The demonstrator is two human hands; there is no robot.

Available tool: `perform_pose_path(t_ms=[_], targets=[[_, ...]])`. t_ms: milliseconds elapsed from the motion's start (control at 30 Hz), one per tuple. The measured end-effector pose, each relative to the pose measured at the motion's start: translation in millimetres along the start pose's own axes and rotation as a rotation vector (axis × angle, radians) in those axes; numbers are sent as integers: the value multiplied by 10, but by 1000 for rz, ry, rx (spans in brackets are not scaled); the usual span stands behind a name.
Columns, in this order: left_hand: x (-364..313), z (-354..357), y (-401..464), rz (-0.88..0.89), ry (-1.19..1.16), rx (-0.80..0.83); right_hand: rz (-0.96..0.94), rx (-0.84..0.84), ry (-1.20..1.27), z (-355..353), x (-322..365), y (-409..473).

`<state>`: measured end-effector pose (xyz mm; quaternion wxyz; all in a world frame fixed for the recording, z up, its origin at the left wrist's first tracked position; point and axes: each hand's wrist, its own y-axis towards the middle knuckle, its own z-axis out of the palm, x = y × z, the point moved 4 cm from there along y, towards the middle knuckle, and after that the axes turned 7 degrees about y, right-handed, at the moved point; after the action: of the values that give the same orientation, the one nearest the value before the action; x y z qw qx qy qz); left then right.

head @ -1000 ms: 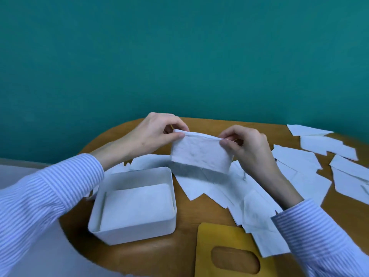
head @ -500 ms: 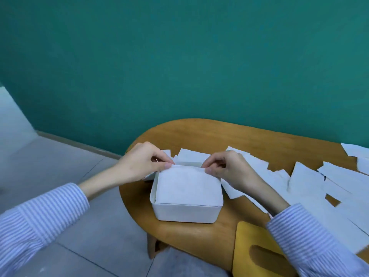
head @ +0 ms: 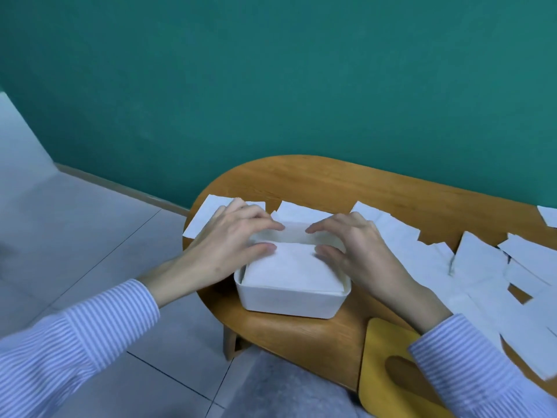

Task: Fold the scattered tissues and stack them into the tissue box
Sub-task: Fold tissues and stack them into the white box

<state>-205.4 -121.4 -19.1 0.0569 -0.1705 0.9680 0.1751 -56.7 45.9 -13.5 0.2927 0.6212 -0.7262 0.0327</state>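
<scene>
With both hands, the left hand point(head: 229, 248) and right hand point(head: 358, 251), spread flat and gripping nothing on the folded tissue point(head: 289, 271) atop the tissue box point(head: 289, 300) at the surface's point(head: 301, 176) end, lifting carelessly could drag it askew.

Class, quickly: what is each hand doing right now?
Left hand: open, fingers flat on the folded tissue in the tissue box.
Right hand: open, likewise pressing it.

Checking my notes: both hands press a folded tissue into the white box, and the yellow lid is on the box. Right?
Not quite: the head view shows the yellow lid lying on the table, off the white box. Both hands, left and right, do press the folded tissue.
</scene>
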Motion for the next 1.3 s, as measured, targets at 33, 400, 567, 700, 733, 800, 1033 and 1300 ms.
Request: perform_pose_path(t_ms=[33,400,567,700,733,800,1033,1300], targets=[[-55,-7,-10,40,-11,22,-36,25,2,-23,36,-28],[-227,223,86,94,45,384,-8,386,-323,204,149,-21],[-281,225,133,133,147,415,16,412,-338,240,148,59],[-353,210,160,160,223,425,-21,423,-373,236,210,117],[-364,184,162,160,224,427,-21,429,-350,218,210,111],[-374,118,168,158,217,404,-11,413,-238,140,168,77],[-490,40,315,131,105,134,76,45,100,-326,-161,-261],[-1024,249,958,222,133,246,346,-43,12,-580,-847,-559]])
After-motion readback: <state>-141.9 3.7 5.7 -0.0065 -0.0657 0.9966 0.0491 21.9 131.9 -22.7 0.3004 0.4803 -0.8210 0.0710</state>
